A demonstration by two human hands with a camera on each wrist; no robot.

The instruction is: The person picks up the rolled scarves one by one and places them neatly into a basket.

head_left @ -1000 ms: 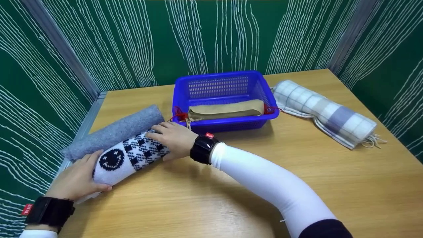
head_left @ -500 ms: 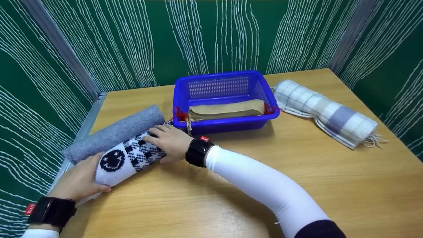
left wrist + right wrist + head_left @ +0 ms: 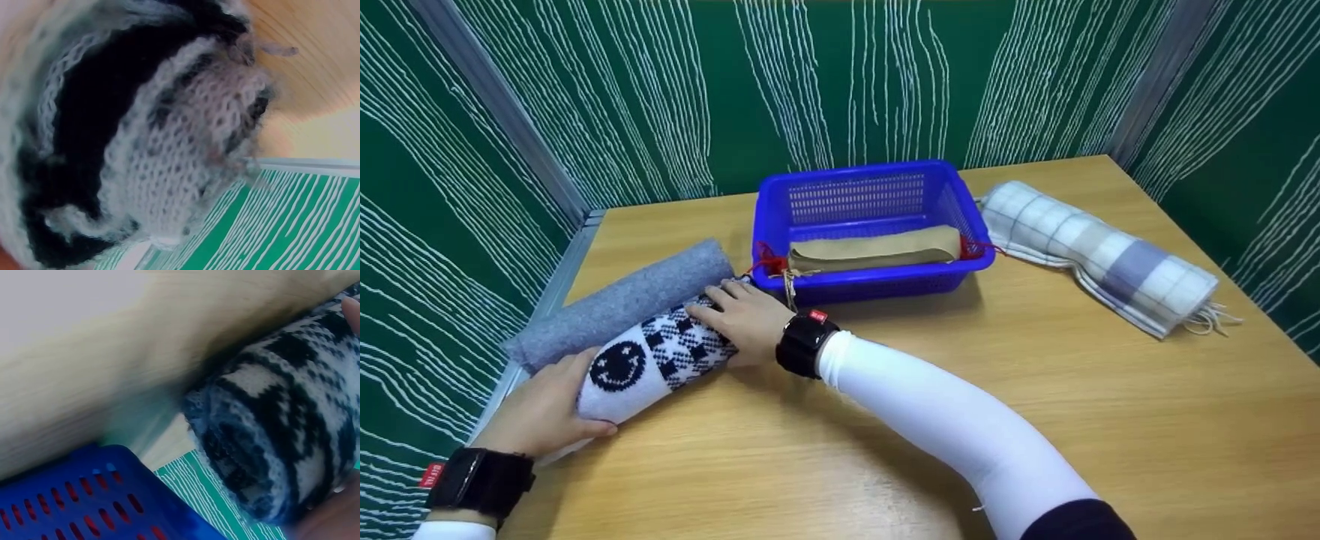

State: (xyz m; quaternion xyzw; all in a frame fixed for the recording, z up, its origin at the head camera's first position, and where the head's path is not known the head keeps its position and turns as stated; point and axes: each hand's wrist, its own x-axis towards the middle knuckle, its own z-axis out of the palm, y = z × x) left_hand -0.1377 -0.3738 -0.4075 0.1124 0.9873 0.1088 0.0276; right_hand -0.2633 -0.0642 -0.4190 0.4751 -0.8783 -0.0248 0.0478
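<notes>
A rolled black-and-white knit scarf (image 3: 656,356) with a smiley face lies slantwise on the table at the left of the head view. My left hand (image 3: 544,405) grips its near end, thumb along the front side. Toward the far end, my right hand (image 3: 750,322) holds the roll from above, fingers over the checked part. In the left wrist view the end of the knit roll (image 3: 163,140) shows its coiled layers close up. The right wrist view has the other coiled end of the scarf (image 3: 298,399), with fingertips at its edge. Directly behind lies a rolled grey scarf (image 3: 630,300).
A blue plastic basket (image 3: 855,174) stands at the back middle, holding a beige roll (image 3: 877,247) with red tassels over the rim. At the right lies a rolled plaid scarf (image 3: 1099,251) with fringe. Green white-streaked walls (image 3: 840,75) enclose the wooden table (image 3: 1035,420).
My right hand has slid slightly left and back along the knit roll, its forearm shifting left too. The left hand and the roll have moved only a little.
</notes>
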